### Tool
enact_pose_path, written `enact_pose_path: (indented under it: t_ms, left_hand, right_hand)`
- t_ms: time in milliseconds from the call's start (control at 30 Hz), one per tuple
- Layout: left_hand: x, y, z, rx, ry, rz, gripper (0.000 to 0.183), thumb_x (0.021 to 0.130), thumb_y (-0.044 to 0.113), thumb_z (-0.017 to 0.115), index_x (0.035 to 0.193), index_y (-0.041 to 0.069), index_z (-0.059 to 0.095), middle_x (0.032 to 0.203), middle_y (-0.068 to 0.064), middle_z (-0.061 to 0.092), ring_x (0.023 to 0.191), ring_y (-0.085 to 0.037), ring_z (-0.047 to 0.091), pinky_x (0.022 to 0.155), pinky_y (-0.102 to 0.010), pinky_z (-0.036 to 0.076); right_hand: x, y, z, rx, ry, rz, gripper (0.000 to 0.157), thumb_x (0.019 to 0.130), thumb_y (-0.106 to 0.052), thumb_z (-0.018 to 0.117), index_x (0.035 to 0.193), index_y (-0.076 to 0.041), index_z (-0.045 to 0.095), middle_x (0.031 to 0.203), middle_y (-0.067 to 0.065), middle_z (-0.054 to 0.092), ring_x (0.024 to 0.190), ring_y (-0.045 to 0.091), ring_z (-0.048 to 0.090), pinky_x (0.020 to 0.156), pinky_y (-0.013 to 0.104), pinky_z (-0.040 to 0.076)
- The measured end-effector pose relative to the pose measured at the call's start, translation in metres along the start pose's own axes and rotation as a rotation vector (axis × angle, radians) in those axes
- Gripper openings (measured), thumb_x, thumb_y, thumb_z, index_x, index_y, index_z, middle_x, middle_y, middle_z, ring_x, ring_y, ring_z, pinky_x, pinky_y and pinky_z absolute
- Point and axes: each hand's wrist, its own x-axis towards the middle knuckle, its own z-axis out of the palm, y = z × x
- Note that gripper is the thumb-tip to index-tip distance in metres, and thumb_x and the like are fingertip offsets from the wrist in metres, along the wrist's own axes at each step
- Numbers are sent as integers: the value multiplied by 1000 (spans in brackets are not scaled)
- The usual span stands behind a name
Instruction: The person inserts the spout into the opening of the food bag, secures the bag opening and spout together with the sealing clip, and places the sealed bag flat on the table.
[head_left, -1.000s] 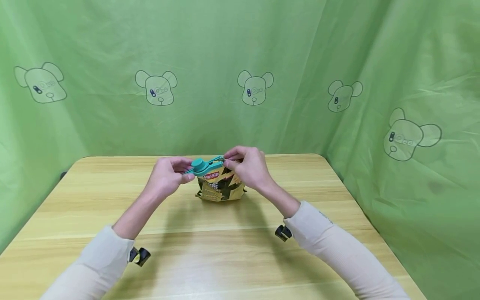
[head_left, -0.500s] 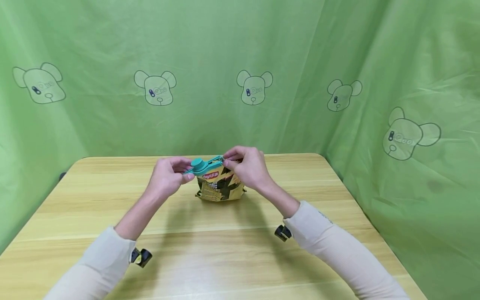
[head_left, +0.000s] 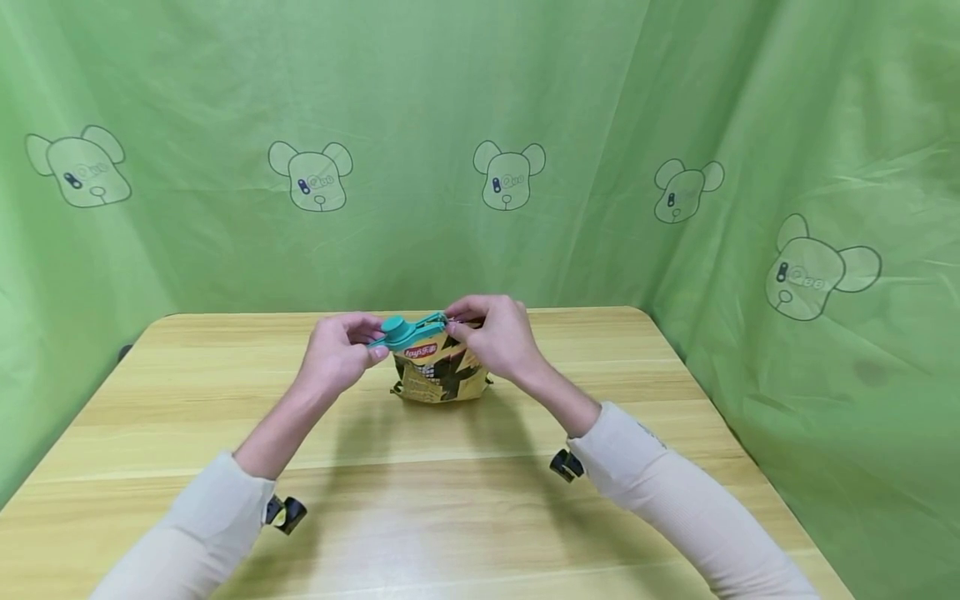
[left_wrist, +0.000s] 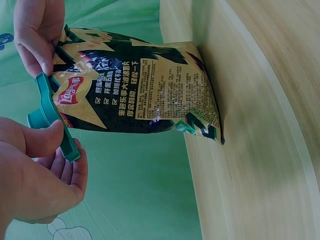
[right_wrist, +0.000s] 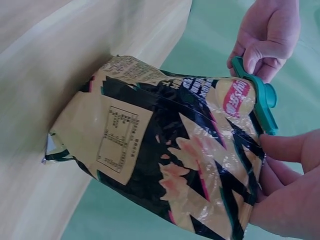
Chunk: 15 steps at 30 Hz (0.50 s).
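A yellow and black bag of potato chips [head_left: 442, 379] stands on the table with its top edge up. Across the left part of that edge lies a teal bag clip [head_left: 405, 333] with a round cap; its arms look slightly apart in the head view. My left hand [head_left: 336, 354] pinches the clip's left end between thumb and fingers, as the left wrist view confirms. At the other end of the clip, my right hand [head_left: 502, 335] pinches the top edge of the bag. In the right wrist view, the right thumb and fingers [right_wrist: 282, 147] lie close to the clip's tip.
The light wooden table [head_left: 442, 517] reaches back to a green curtain [head_left: 420, 100] with printed bear heads, which also hangs along both sides. A black wrist mount [head_left: 285, 514] sits at the left cuff, and another black mount [head_left: 566, 465] at the right cuff.
My right fingers have shifted slightly at the bag's top edge, and the left forearm has moved a little to the right. Clip and bag stay nearly in place.
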Motion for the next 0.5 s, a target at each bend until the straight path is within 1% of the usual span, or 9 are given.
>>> enact_pose_path:
  t_ms: [133, 200, 300, 400, 500]
  left_hand:
    - [0, 1, 1, 5, 5, 2, 34, 88, -5, 71, 122, -1, 69, 112, -18, 71, 102, -27, 65, 83, -27, 58]
    - [-1, 1, 1, 8, 6, 2, 34, 88, -5, 71, 122, -1, 70, 112, -18, 71, 102, -27, 65, 83, -27, 58]
    - [-1, 2, 0, 9, 6, 2, 34, 88, -5, 71, 122, -1, 69, 112, -18, 71, 102, -27, 65, 83, -27, 58]
    - [-1, 2, 0, 6, 4, 2, 34, 88, -5, 71, 121, -1, 70, 111, -18, 71, 101, -27, 65, 83, -28, 58]
    - [-1, 1, -1, 5, 4, 3, 33, 88, -5, 71, 121, -1, 70, 111, -18, 72, 101, -27, 65, 84, -29, 58]
  right_hand:
    - [-1, -4, -1, -63, -50, -4, 28, 89, -12, 77, 117, -9, 75, 110, 6, 77, 98, 21, 73, 85, 36, 60]
    - [-2, -7, -1, -82, -74, -3, 33, 88, -13, 79, 120, -8, 74, 112, 7, 77, 98, 21, 73, 84, 35, 61]
    - [-2, -10, 0, -89, -89, -23, 36, 87, -12, 80, 121, -6, 72, 111, 8, 77, 93, 21, 74, 76, 30, 61]
    - [-2, -11, 2, -85, -83, -46, 36, 87, -10, 80, 122, -4, 72, 110, 9, 77, 89, 19, 74, 69, 25, 60]
    - [-2, -10, 5, -77, -71, -55, 35, 88, -10, 79, 122, -5, 72, 109, 9, 77, 89, 19, 74, 65, 25, 58]
